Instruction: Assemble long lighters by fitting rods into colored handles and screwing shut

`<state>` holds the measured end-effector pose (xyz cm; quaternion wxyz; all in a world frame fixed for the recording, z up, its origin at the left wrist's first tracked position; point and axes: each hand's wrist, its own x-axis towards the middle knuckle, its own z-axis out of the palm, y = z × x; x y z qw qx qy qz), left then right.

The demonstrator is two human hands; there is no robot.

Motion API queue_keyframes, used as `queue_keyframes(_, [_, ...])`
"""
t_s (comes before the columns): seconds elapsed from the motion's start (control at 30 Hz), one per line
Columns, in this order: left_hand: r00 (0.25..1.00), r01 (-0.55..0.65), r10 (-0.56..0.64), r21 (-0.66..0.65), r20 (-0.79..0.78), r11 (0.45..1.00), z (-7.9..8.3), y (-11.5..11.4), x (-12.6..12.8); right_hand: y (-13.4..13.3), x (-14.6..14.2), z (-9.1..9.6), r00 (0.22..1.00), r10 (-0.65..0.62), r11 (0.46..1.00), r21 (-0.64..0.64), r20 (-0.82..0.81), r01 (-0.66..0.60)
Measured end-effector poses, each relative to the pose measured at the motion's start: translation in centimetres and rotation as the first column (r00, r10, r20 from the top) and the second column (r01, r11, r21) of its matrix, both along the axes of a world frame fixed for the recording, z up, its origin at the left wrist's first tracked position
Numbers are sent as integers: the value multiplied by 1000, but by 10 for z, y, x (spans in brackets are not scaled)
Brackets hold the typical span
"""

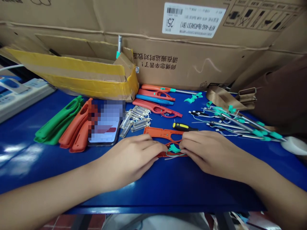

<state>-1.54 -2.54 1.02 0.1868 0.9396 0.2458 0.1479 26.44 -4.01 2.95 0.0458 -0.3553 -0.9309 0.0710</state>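
My left hand (pixel 134 155) has its fingers closed on the left part of an orange lighter casing half (pixel 162 154) low on the blue table. My right hand (pixel 212 151) pinches at the same casing's right end; its fingertips hide what exactly lies between them. Between the hands a green plastic piece (pixel 174 148) sits at the casing, with thin wires (pixel 176 156) running beside it. Just behind lies a second orange casing half (pixel 159 131), its looped end partly behind my right fingers. A black and yellow screwdriver (pixel 181 126) rests beyond it.
Left are green casings (pixel 59 121), orange casings (pixel 76 127) and a phone (pixel 105 124). Clear fuel tanks (pixel 140 119) are heaped mid-table. Metal lighter tubes with wires (pixel 240 123) lie right. A yellow-taped box (pixel 96 84) and large carton (pixel 192 64) stand behind.
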Motion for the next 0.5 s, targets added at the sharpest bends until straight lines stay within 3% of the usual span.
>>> queue_keyframes(0.5, [997, -51, 58, -145, 45, 988, 2, 1, 2, 3, -8, -4, 993, 113, 980, 167, -27, -107])
